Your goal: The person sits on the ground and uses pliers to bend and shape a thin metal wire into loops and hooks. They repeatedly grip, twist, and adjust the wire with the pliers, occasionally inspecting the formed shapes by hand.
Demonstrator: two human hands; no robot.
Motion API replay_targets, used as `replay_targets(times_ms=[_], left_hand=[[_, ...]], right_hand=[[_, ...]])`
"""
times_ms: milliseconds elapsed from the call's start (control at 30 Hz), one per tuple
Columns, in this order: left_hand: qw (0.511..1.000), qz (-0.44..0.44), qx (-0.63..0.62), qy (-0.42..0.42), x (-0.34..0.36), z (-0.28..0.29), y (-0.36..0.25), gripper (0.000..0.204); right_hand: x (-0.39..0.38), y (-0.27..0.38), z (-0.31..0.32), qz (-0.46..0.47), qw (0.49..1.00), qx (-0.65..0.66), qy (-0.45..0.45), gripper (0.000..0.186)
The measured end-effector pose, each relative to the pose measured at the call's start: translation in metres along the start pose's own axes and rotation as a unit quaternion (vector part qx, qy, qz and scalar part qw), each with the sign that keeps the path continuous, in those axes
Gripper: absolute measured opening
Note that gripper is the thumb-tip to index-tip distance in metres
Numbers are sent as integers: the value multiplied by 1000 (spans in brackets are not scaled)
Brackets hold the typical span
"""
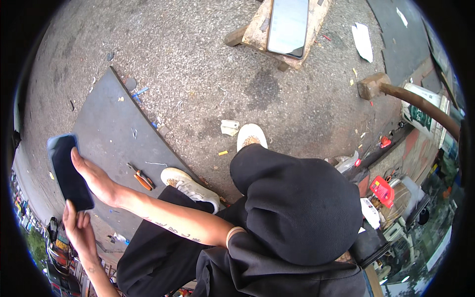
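Observation:
A dark-screened smartphone [71,173] with a bluish edge is held up at the far left, tilted. My right hand [99,180] grips it from the side, thumb along the screen's edge and fingers hidden behind. At the lower end, my left hand [79,228] pinches a corner, with its thumb over the front and other fingers curled. Below the phone, a grey board [106,123] lies on the ground. On that board rest pliers [141,176] with orange and black handles, closer to my right forearm than to either hand.
A second phone [288,27] with a bright screen lies on a wooden stool [255,37] at the far side. Right of it are a white scrap [362,43] and a wooden-handled hammer [420,101]. A red bottle [382,192] and a white bucket [426,111] stand at the right.

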State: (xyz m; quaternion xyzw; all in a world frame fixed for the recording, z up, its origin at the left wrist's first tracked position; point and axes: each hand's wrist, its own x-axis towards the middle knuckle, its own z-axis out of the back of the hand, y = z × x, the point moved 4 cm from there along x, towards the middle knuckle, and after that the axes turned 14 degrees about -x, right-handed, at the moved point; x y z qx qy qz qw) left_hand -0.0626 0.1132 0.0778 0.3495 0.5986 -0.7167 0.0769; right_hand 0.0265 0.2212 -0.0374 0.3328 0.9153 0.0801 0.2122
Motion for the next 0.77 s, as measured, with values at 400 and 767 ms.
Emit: replay_targets(times_ms=[400, 767], left_hand=[[954, 44, 167, 245, 20, -75, 103, 34], [933, 111, 204, 273, 23, -67, 141, 55]], right_hand=[[-11, 64, 79, 29, 997, -46, 58, 54], [-9, 41, 114, -99, 967, -201, 119, 82]])
